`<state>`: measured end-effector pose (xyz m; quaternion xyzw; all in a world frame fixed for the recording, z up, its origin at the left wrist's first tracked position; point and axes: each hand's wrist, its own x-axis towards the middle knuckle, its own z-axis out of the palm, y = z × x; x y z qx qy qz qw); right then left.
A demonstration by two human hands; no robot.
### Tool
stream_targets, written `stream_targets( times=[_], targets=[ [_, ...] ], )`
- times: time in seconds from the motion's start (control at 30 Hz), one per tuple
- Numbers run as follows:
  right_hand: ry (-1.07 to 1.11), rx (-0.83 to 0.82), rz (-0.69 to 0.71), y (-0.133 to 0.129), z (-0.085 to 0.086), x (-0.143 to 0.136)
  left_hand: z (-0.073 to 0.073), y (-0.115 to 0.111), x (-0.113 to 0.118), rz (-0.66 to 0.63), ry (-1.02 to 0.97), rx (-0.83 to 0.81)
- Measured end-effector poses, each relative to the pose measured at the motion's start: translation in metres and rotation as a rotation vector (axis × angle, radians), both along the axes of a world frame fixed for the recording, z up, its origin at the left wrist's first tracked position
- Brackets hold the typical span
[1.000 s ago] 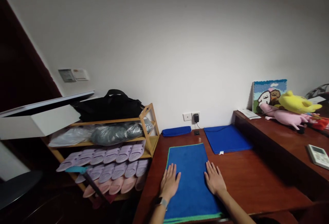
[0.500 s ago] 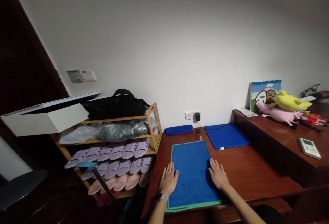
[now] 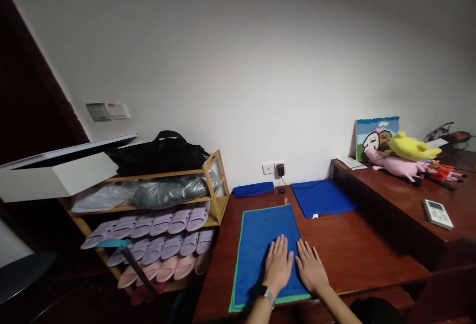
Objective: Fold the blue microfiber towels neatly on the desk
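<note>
**Green-edged cloth lay spread on the desk**

At far left, purple slippers lined a wooden rack. Right of it, the blue, green-edged cloth lay flat near the desk's front edge. The left hand rested palm down on it, fingers outstretched. Just beside, the right hand lay palm down at the cloth's right edge, fingers straight and slightly apart. Beyond sat a plain blue cloth; farther right, a white remote.

Blue cloth partly hidden (left hand over it).
</note>
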<state>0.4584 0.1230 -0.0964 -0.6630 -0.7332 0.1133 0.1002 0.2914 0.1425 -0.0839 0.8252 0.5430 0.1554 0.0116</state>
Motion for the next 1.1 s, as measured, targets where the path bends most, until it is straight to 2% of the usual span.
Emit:
stream_targets(
  times=[0.07, 0.1, 0.17, 0.23, 0.37, 0.43, 0.53, 0.67, 0.77, 0.9, 1.0, 1.07, 1.1],
  targets=[
    [-0.025, 0.006, 0.034, 0.000, 0.000, 0.001, -0.006, -0.005, 0.032, -0.023, -0.007, -0.031],
    [-0.034, 0.011, 0.046, 0.000, 0.000, 0.002, -0.008, -0.008, 0.039, -0.015, -0.006, -0.043],
    [-0.035, 0.024, 0.039, 0.000, -0.001, 0.002, -0.013, -0.011, 0.032, 0.001, 0.002, -0.051],
    [-0.019, 0.031, 0.007, 0.000, -0.002, 0.001, -0.016, -0.016, -0.001, 0.033, 0.016, -0.052],
    [-0.002, 0.022, -0.014, 0.000, -0.004, 0.000, -0.021, -0.033, -0.100, 0.255, 0.059, -0.089],
    [-0.004, 0.015, -0.016, 0.000, -0.003, 0.000, -0.022, -0.043, -0.141, 0.325, 0.073, -0.119],
    [-0.015, 0.005, -0.023, -0.001, -0.001, 0.000, -0.024, -0.054, -0.170, 0.308, 0.079, -0.119],
    [-0.005, 0.030, -0.029, -0.011, -0.006, 0.003, -0.031, -0.056, -0.169, 0.303, 0.089, -0.071],
    [0.007, 0.079, -0.043, -0.030, -0.021, 0.005, -0.038, -0.055, -0.166, 0.302, 0.083, -0.023],
    [-0.008, 0.131, -0.032, -0.052, -0.039, 0.005, -0.044, -0.053, -0.174, 0.286, 0.066, 0.009],
    [-0.004, 0.167, -0.037, -0.055, -0.041, 0.002, -0.038, -0.052, -0.175, 0.293, 0.049, 0.007],
    [0.012, 0.190, -0.042, -0.054, -0.041, 0.001, -0.029, -0.051, -0.159, 0.321, 0.021, 0.045],
    [0.020, 0.201, -0.042, -0.053, -0.041, 0.001, -0.023, -0.051, -0.144, 0.329, 0.003, 0.067]
  ],
)
